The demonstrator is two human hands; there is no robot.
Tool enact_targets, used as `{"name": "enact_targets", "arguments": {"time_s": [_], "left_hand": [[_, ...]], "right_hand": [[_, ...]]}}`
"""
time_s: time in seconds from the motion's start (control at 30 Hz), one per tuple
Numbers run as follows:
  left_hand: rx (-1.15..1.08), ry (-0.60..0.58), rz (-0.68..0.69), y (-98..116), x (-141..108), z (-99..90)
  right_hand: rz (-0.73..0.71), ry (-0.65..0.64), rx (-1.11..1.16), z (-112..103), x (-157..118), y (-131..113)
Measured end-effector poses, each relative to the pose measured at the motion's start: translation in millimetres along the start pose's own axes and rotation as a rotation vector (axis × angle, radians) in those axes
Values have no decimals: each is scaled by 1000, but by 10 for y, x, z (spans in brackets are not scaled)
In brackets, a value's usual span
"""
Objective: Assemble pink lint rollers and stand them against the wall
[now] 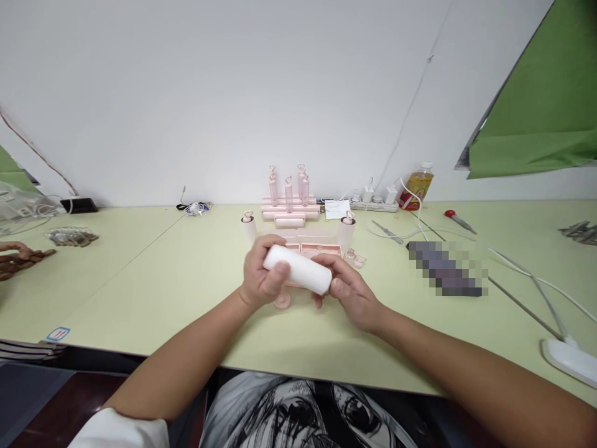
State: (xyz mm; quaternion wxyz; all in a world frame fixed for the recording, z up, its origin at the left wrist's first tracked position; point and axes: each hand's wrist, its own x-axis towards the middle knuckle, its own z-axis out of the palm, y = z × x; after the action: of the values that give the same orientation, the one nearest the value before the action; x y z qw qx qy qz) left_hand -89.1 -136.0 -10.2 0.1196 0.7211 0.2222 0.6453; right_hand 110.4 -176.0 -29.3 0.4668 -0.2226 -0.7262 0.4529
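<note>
A white cylinder (301, 270) lies tilted across both hands above the table, its right end lower. My left hand (262, 274) is wrapped round its left end, with the thumb over the front. My right hand (357, 295) closes its fingers and thumb on the right end. Partly hidden behind the hands is a pink tray-like case (333, 247). A round pink piece (282, 301) lies below the left hand, and small clear pink pieces (359, 261) rest right of the case. Two pale cups (249, 231) with ring-topped parts in them flank the case.
Pink blocks (290, 220) and upright ring-topped tubes (288, 196) stand by the wall. Rightward are a power strip (380, 206), a bottle (416, 188), a red-handled screwdriver (459, 221), cables and a blurred-out dark object (443, 270). Another person's hand (16, 250) shows at far left.
</note>
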Motion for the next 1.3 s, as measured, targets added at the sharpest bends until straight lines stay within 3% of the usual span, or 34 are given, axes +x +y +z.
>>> {"name": "enact_targets", "arguments": {"time_s": [0.1, 0.2, 0.33, 0.53, 0.67, 0.77, 0.87, 1.1, 1.3], "left_hand": [[-34, 211, -113, -60, 63, -57], [-103, 185, -218, -149, 79, -61], [-66, 108, -217, -180, 32, -14], [-79, 68, -105, -114, 11, -7], [-87, 73, -131, -138, 10, -6], [-74, 72, -166, -169, -3, 6], [-77, 53, -182, -184, -16, 12], [-45, 66, -179, -176, -9, 5], [-77, 72, -177, -168, 3, 3]], "right_hand": [[76, -208, -115, 72, -20, 32], [57, -429, -469, 148, -31, 41], [24, -534, -742, 231, -16, 24], [60, -531, -871, 223, 5, 19], [5, -486, -880, 231, 4, 33], [-43, -521, -923, 264, 12, 41], [-27, -565, -959, 278, 18, 42], [-10, -436, -937, 216, 17, 55], [101, -456, -999, 172, 23, 54]]}}
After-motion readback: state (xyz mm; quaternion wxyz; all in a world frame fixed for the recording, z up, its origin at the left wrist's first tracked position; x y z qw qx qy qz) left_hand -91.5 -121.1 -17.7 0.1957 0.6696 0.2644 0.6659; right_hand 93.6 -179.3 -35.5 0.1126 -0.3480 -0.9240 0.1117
